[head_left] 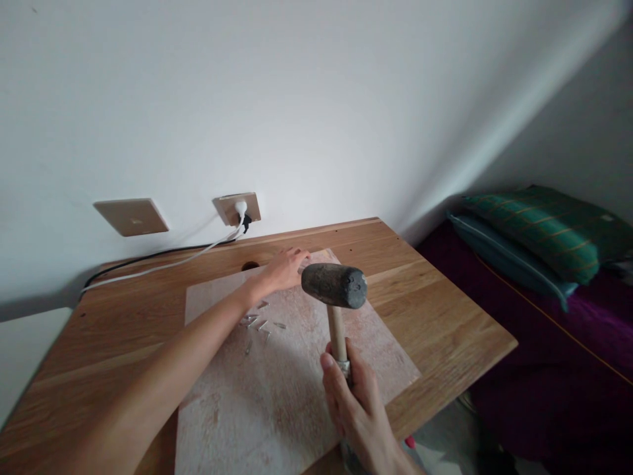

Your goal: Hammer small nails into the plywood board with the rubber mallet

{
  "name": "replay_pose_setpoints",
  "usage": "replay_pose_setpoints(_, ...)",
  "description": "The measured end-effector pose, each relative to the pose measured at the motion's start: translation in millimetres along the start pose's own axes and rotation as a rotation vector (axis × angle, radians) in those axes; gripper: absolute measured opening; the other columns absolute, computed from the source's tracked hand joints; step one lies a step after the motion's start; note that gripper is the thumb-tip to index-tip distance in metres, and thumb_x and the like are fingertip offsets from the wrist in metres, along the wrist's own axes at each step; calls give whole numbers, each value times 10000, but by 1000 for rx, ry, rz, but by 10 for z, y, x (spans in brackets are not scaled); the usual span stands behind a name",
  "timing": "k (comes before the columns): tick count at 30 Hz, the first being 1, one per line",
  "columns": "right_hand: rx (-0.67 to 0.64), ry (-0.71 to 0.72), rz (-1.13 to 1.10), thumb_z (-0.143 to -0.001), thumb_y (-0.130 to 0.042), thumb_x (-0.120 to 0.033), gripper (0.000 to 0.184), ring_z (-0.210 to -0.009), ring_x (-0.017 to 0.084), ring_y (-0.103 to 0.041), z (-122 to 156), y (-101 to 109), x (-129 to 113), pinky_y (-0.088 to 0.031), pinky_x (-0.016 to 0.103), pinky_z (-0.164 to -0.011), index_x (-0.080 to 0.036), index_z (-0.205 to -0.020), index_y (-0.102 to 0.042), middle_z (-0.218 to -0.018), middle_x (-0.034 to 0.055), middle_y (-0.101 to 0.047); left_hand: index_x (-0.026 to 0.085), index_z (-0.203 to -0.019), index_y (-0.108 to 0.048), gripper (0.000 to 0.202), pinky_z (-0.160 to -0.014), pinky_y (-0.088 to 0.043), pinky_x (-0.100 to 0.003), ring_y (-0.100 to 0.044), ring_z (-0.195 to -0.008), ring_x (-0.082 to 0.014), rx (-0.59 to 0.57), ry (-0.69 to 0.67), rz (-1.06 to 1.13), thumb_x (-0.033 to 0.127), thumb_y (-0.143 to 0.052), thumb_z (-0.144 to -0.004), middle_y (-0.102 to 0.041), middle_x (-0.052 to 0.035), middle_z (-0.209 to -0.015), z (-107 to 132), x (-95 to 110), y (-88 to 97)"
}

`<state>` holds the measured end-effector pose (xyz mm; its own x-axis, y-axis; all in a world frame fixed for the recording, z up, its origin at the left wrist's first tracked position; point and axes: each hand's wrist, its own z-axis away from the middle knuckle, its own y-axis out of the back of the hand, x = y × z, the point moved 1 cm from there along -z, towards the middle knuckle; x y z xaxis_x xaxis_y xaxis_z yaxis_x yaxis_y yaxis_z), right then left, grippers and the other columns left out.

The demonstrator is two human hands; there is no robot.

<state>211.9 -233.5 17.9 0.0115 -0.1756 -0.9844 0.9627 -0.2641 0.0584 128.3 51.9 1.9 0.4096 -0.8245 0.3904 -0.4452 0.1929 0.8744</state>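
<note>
Fingers of the right hand (359, 402) are wrapped closed around the mallet (332, 285) handle, below the head. The mallet is upright, its dark head raised in front of the far right part of the board (291, 382). Fingers of the left hand (283, 270) are slightly bent at the board's far edge; the mallet head partly hides them, so whether they pinch anything cannot be determined.

Nearer than the left hand, several fasteners (279, 325) lie loose on the board. The board rests on the table (445, 323).

Progress: judged early. No fastener is visibly set in the board; the loose ones appear unused. The area behind the mallet head cannot be checked.

Beyond the table's far edge, the wall carries a socket (227, 210) with plugs fitted.
</note>
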Motion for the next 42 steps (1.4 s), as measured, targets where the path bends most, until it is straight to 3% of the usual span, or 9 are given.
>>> replay_pose_setpoints(5,177,81,64,-913,-604,-769,537,-375,55,-288,-264,308,-310,-266,163,-318,-244,-862,-505,-529,-114,-369,195,-1144,-663,283,-1049,-505,-469,-672,-1152,-314,18,37,-16,329,-701,-898,-723,-120,-1178,4,55,-8)
replay_pose_setpoints(9,278,109,35,-862,-651,-791,589,-332,36,-305,-477,559,-417,-295,145,-289,-259,-779,-414,-516,-125,-386,193,-1134,-672,285,-1058,-498,-488,-673,-1158,-327,0,44,-15,358,-701,-904,-734,-120,-1161,-30,97,-44)
replay_pose_setpoints(12,234,84,43,-854,-678,-763,570,-323,34,-310,-596,731,-468,-290,138,-283,-254,-795,-430,-517,-126,-407,192,-1150,-675,298,-1095,-473,-486,-650,-1200,-323,-21,22,-23,332,-712,-890,-731,-120,-1194,-67,163,-38)
replay_pose_setpoints(16,81,-23,104,-832,-708,-711,524,-339,35,-337,-736,882,-485,-288,135,-296,-243,-840,-473,-554,-117,-449,196,-1134,-689,336,-1141,-433,-522,-578,-1311,-347,-27,-11,-30,278,-777,-820,-660,-131,-1344,-131,286,-16)
replay_pose_setpoints(21,-37,-80,191,-880,-631,-686,474,-351,48,-372,-883,935,-276,-332,160,-305,-250,-830,-452,-590,-113,-463,202,-979,-699,193,-1094,-482,-477,-610,-1243,-320,-3,-25,59,231,-787,-809,-676,-111,-1215,-191,365,-83)
replay_pose_setpoints(25,-32,-67,238,-870,-615,-685,470,-344,56,-363,-968,940,-130,-317,170,-298,-253,-804,-441,-551,-114,-443,191,-936,-710,130,-1000,-536,-435,-672,-1095,-291,23,19,143,187,-751,-813,-707,-95,-1086,-190,319,-159)
replay_pose_setpoints(35,-36,-58,287,-868,-616,-644,419,-324,76,-356,-1137,923,-141,-320,185,-279,-266,-819,-439,-497,-125,-410,180,-899,-705,103,-971,-543,-400,-688,-1038,-254,72,-6,194,102,-687,-834,-739,-94,-1050,-161,279,-152)
replay_pose_setpoints(38,-44,-57,289,-876,-589,-652,419,-325,76,-352,-1160,920,-129,-310,186,-272,-268,-814,-434,-504,-124,-408,188,-922,-709,105,-1024,-522,-437,-664,-1118,-280,54,-13,151,154,-727,-824,-719,-102,-1097,-156,280,-62)
replay_pose_setpoints(42,-34,-54,286,-877,-575,-661,430,-334,71,-354,-1157,920,-105,-316,183,-275,-269,-800,-418,-523,-118,-418,215,-1088,-703,281,-1031,-522,-420,-672,-1129,-260,-33,-56,277,314,-773,-835,-708,-95,-1213,-197,147,235)
